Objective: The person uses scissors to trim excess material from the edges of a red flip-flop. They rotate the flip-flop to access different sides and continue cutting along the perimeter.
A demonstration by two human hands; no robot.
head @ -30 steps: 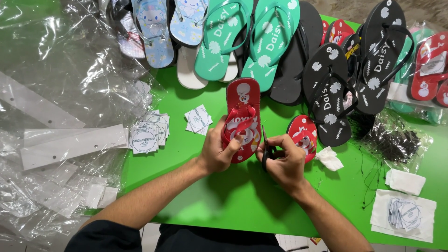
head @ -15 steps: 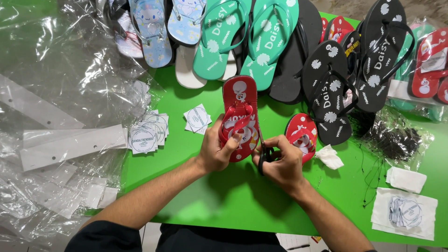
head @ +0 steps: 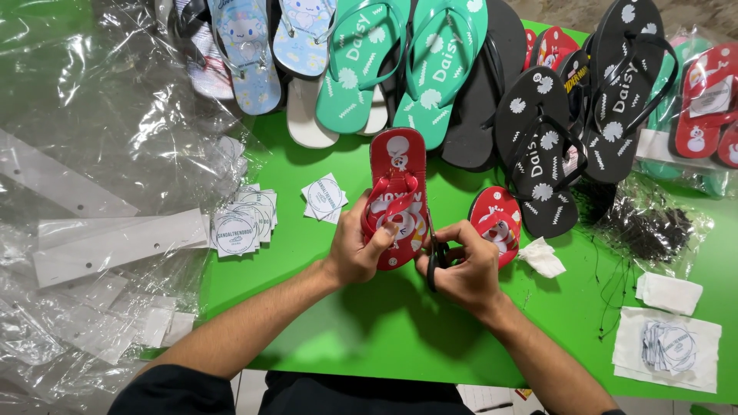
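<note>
Head view, looking down at a green table [head: 369, 346]. Nearest, at 6 o'clock, two bare forearms reaching up to the middle. Left hand [head: 357, 250] wrapped tight around a small red flip-flop [head: 397, 196], thumb pressed on its strap. Right hand [head: 461, 265] just beside it at 3 o'clock, clenched on black scissors [head: 434, 257] pointing at the flip-flop's edge. Second red flip-flop [head: 496, 223] flat on the table, touching the right hand's far side. Round white labels [head: 242, 223] in a pile at 9 o'clock of the hands. Clear plastic bags [head: 92, 154] farther left. Farthest, at 12 o'clock, a row of teal flip-flops [head: 400, 61] and black flip-flops [head: 584, 115].
</note>
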